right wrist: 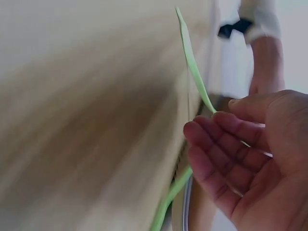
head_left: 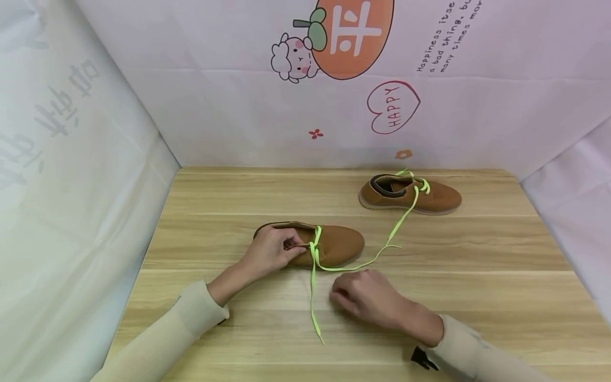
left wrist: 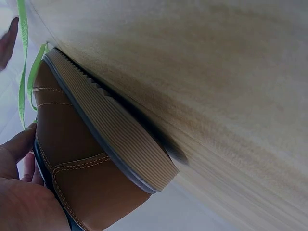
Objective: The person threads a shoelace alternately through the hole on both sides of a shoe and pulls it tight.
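Note:
A brown shoe (head_left: pixel 341 245) with bright green laces lies on its sole, toe to the right. My left hand (head_left: pixel 274 249) pinches the edge of its opening, just left of the lace knot; the left wrist view shows the shoe's side and ribbed sole (left wrist: pixel 110 120). One green lace end (head_left: pixel 313 297) hangs toward me, and another lace runs off to the right. My right hand (head_left: pixel 367 297) is in front of the toe, apart from the shoe. In the right wrist view, its fingers (right wrist: pixel 226 154) are loosely curled and hold nothing, with a lace (right wrist: pixel 192 62) behind them.
A second brown shoe (head_left: pixel 441 199) with green laces stands at the back right of the wooden table (head_left: pixel 215 191). One of its laces (head_left: pixel 398 228) trails toward the nearer shoe. Printed white sheets (head_left: pixel 229 106) hang behind and at both sides.

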A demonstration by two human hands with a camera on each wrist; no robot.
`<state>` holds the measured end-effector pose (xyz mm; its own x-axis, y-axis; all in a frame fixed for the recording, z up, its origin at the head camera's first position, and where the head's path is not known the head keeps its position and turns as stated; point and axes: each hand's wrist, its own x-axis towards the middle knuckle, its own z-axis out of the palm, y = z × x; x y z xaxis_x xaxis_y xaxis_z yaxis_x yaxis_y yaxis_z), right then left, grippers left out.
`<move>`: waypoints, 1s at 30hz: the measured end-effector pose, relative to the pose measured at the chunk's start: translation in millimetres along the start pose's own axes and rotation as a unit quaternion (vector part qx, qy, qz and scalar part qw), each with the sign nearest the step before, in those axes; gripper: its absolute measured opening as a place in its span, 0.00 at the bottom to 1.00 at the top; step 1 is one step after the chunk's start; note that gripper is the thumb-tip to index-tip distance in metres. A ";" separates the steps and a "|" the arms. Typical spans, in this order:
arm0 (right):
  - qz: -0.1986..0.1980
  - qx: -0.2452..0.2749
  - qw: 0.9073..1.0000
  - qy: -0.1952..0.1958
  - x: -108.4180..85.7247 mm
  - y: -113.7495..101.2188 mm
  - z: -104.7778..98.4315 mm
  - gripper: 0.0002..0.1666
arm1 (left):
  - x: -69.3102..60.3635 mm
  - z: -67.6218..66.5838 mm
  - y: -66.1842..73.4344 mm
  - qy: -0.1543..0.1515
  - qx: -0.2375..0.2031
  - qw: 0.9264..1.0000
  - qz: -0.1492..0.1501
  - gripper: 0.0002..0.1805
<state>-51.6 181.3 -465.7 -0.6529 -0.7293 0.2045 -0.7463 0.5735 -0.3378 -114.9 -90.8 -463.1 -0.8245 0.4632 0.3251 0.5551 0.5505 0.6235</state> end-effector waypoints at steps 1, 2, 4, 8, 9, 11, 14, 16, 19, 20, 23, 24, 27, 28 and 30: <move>0.018 -0.004 1.000 0.003 -0.7 3.9 -3.0 0.04 | -0.1 -0.2 0.1 0.000 -0.001 1.000 0.001 0.06; 0.039 -0.006 0.999 0.006 -1.6 8.2 -5.8 0.04 | -0.2 -0.1 0.1 0.000 -0.001 1.000 0.002 0.06; 0.082 -0.002 0.997 0.006 -3.3 16.5 -12.2 0.05 | -0.4 -0.2 0.0 0.002 -0.002 1.000 0.003 0.07; 0.175 0.016 0.984 -0.010 -8.5 34.7 -24.7 0.08 | -0.7 -0.4 0.0 0.003 -0.002 1.000 0.005 0.07; 0.196 0.020 0.980 -0.015 -10.3 39.6 -27.4 0.08 | -0.8 -0.4 -0.1 0.002 -0.002 1.000 0.005 0.07; 0.231 0.021 0.972 -0.021 -13.7 49.4 -32.0 0.09 | -0.8 -0.4 0.1 0.002 -0.004 1.000 0.006 0.07; 0.272 0.024 0.962 -0.025 -18.9 63.4 -37.7 0.12 | -0.5 0.0 0.1 0.003 -0.003 1.000 0.009 0.07; 0.291 0.023 0.956 -0.027 -22.0 71.0 -41.1 0.14 | -0.2 0.2 0.4 0.002 -0.003 1.000 0.012 0.06; 0.320 0.020 0.947 -0.028 -26.6 80.2 -45.9 0.18 | 0.0 0.4 0.6 0.000 -0.003 1.000 0.013 0.06; 0.328 0.016 0.944 -0.029 -28.0 83.0 -47.2 0.20 | -0.1 0.5 0.5 -0.001 -0.003 1.000 0.011 0.06; 0.348 0.004 0.937 -0.030 -31.6 90.7 -50.0 0.28 | -0.4 0.6 0.2 0.000 -0.003 1.000 0.008 0.07; 0.355 0.001 0.934 -0.033 -32.7 93.3 -50.3 0.30 | -0.4 0.2 0.6 0.000 -0.004 1.000 0.008 0.07; 0.377 -0.001 0.925 -0.045 -35.2 99.9 -50.9 0.33 | -0.5 0.0 0.9 -0.001 -0.004 1.000 0.009 0.06; 0.385 0.001 0.921 -0.050 -35.8 101.7 -51.1 0.34 | -0.6 0.0 1.0 -0.001 -0.005 1.000 0.009 0.06; 0.399 0.006 0.915 -0.055 -36.8 105.0 -50.6 0.34 | -0.9 0.0 1.2 -0.002 -0.006 1.000 0.008 0.06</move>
<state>-112.5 287.2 -462.3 -0.9719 -0.1144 -0.2057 -0.0361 0.9360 -0.3501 -113.5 -90.6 -462.6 -0.8146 0.4747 0.3334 0.5675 0.5337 0.6269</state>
